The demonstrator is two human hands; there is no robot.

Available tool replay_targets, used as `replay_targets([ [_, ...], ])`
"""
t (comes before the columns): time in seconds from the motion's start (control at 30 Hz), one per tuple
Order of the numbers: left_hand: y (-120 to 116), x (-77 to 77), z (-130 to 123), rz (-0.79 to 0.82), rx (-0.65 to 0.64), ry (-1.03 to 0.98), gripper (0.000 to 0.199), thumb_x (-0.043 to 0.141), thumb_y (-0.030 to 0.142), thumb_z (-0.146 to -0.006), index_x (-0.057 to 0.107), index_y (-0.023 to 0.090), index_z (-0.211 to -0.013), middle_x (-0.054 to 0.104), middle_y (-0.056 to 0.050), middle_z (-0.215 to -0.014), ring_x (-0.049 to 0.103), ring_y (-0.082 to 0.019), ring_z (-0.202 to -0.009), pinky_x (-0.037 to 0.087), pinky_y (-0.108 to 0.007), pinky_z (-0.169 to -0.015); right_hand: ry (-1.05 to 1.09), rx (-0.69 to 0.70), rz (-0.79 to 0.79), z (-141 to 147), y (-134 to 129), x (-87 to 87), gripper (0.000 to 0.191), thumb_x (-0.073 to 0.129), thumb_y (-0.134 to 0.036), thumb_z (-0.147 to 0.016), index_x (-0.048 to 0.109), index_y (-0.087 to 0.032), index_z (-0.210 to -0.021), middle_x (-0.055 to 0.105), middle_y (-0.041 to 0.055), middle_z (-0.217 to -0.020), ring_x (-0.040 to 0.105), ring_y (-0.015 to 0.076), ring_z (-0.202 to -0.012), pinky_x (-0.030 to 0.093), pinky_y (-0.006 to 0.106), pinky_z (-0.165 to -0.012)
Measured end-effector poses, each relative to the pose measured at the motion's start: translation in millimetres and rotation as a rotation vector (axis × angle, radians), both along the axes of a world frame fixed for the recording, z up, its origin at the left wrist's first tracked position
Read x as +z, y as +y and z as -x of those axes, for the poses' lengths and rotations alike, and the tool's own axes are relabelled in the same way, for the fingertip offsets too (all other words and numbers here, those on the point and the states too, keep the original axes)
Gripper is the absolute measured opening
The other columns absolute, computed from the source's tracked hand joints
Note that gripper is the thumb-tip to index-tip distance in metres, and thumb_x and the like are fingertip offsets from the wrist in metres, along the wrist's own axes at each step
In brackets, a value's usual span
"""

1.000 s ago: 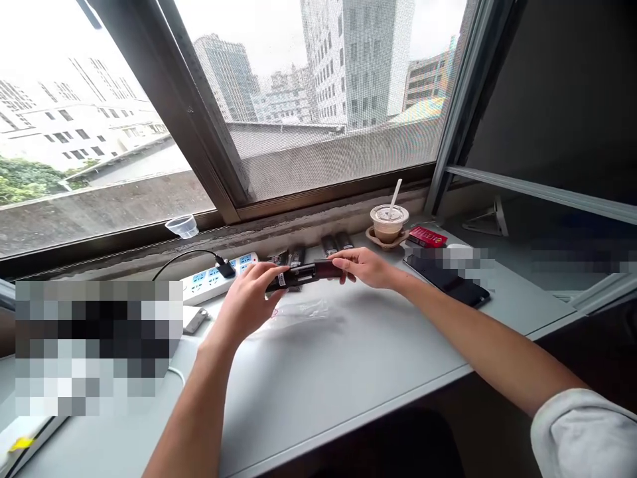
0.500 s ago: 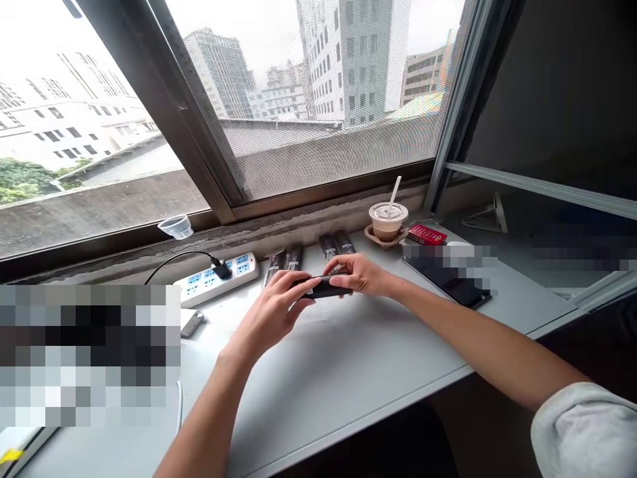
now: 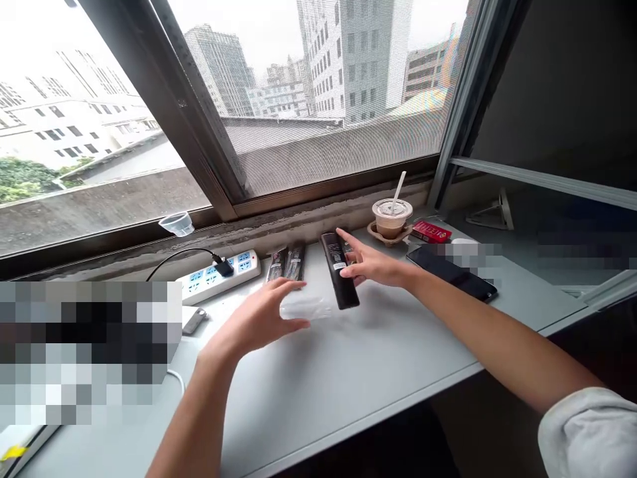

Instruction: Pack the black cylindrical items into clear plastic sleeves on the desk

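Note:
My right hand [image 3: 371, 264] grips a black remote control [image 3: 342, 282] by its side. Printed text and a white sticker show on the face turned up, and the remote slants with its lower end towards me. My left hand [image 3: 256, 315] is open, fingers and thumb spread, with nothing between them. Just past its fingertips a clear plastic bag [image 3: 307, 307] lies flat on the desk. Two dark items in clear wrapping, one of them a wrapped pack [image 3: 295, 264], lie side by side behind my left hand. What lies behind my right hand is mostly hidden.
A white power strip [image 3: 219, 277] with a black plug stands at the back left. A lidded drink cup [image 3: 392, 216] with a straw sits in a cardboard holder near a red box [image 3: 430, 231]. A black tablet [image 3: 450, 272] lies right. A clear plastic cup [image 3: 178, 224] rests on the sill.
My left hand has let go of the remote control and drawn back to the left, opening. My right hand has turned the remote from level to lengthwise, its sticker face now showing.

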State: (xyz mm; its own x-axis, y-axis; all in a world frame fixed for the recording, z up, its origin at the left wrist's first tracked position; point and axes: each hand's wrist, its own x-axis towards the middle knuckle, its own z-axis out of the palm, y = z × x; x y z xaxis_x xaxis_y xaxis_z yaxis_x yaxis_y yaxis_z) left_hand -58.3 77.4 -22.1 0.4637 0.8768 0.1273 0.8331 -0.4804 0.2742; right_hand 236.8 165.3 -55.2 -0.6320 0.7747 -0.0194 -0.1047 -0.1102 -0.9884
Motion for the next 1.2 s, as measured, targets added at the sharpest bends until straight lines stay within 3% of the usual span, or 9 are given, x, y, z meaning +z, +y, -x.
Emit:
replay_targets([
  [0.07,-0.5,-3.8,3.3,0.142,0.036,0.026,0.064,0.078,0.052,-0.084,0.059,0.035,-0.143,0.070,-0.006,-0.128,0.070,-0.028,-0.108,0.058,-0.039,-0.087,-0.014,-0.040,0.034,1.5,-2.6,0.5,0.120,0.084,-0.023,-0.079,0.002,-0.040,-0.165,0.062,0.0022,-0.110,0.070,0.0210,-0.097,0.065,0.044,-0.080],
  [0.17,-1.6,-4.2,-0.3,0.233,0.070,-0.010,0.058,0.074,0.050,-0.087,0.060,0.036,-0.142,0.073,-0.004,-0.120,0.070,-0.026,-0.106,0.057,-0.036,-0.086,-0.054,-0.124,0.026,6.2,-4.8,-1.1,0.116,0.088,-0.025,-0.076,0.011,-0.036,-0.162,0.064,0.0038,-0.110,0.069,0.0238,-0.104,0.066,0.046,-0.082],
  [0.33,-5.2,4.5,-15.6,0.214,0.089,-0.079,0.057,0.071,0.056,-0.088,0.063,0.034,-0.140,0.072,-0.006,-0.117,0.069,-0.026,-0.100,0.055,-0.036,-0.083,-0.078,-0.316,-0.020,15.2,2.5,-12.6,0.112,0.094,-0.029,-0.070,0.019,-0.023,-0.152,0.069,0.0060,-0.099,0.073,0.0278,-0.096,0.068,0.049,-0.080],
  [0.53,-7.7,4.8,-29.3,0.255,0.048,-0.198,0.062,0.060,0.061,-0.095,0.053,0.035,-0.151,0.062,-0.009,-0.131,0.067,-0.023,-0.097,0.056,-0.033,-0.079,0.058,-0.477,-0.021,23.9,4.3,-20.2,0.100,0.094,-0.028,-0.070,0.024,-0.025,-0.141,0.069,0.0038,-0.097,0.075,0.0291,-0.099,0.067,0.050,-0.086],
  [0.67,-7.2,-0.7,-32.4,0.263,0.046,-0.278,0.064,0.061,0.057,-0.096,0.047,0.037,-0.156,0.052,-0.009,-0.145,0.066,-0.023,-0.101,0.055,-0.030,-0.073,0.036,-0.441,-0.061,28.7,-0.6,-23.8,0.100,0.095,-0.033,-0.069,0.025,-0.025,-0.139,0.069,0.0031,-0.097,0.075,0.0270,-0.093,0.066,0.048,-0.085],
  [0.8,-4.3,-5.7,-35.6,0.299,0.060,-0.395,0.061,0.063,0.053,-0.095,0.052,0.036,-0.152,0.057,-0.009,-0.141,0.066,-0.018,-0.082,0.054,-0.030,-0.067,-0.051,-0.341,-0.134,31.1,-5.0,-27.2,0.108,0.097,-0.033,-0.065,0.022,-0.026,-0.143,0.071,0.0023,-0.098,0.075,0.0248,-0.094,0.060,0.045,-0.089],
  [0.97,8.9,-15.0,-37.4,0.290,0.197,-0.658,0.049,0.065,0.054,-0.094,0.070,0.024,-0.132,0.073,-0.010,-0.116,0.069,-0.024,-0.098,0.051,-0.031,-0.075,-0.061,-0.302,-0.189,30.4,-7.5,-23.2,0.086,0.091,-0.036,-0.073,0.032,-0.025,-0.135,0.072,-0.0006,-0.087,0.071,0.0191,-0.080,0.055,0.033,-0.074],
  [1.07,16.5,-21.3,-36.6,0.352,0.327,-0.723,0.047,0.069,0.058,-0.089,0.076,0.019,-0.116,0.075,-0.009,-0.096,0.067,-0.023,-0.087,0.045,-0.030,-0.066,-0.041,-0.259,-0.192,30.0,-9.5,-18.2,0.076,0.086,-0.038,-0.078,0.035,-0.024,-0.132,0.072,-0.0004,-0.084,0.063,0.0149,-0.066,0.046,0.025,-0.056],
  [1.2,20.8,-26.0,-36.5,0.478,0.387,-0.845,0.048,0.074,0.061,-0.084,0.079,0.017,-0.102,0.072,-0.008,-0.085,0.060,-0.019,-0.077,0.037,-0.027,-0.062,-0.038,-0.180,-0.213,29.8,-13.9,-13.8,0.068,0.085,-0.041,-0.079,0.041,-0.025,-0.129,0.072,0.0000,-0.086,0.057,0.0124,-0.060,0.041,0.022,-0.048],
])
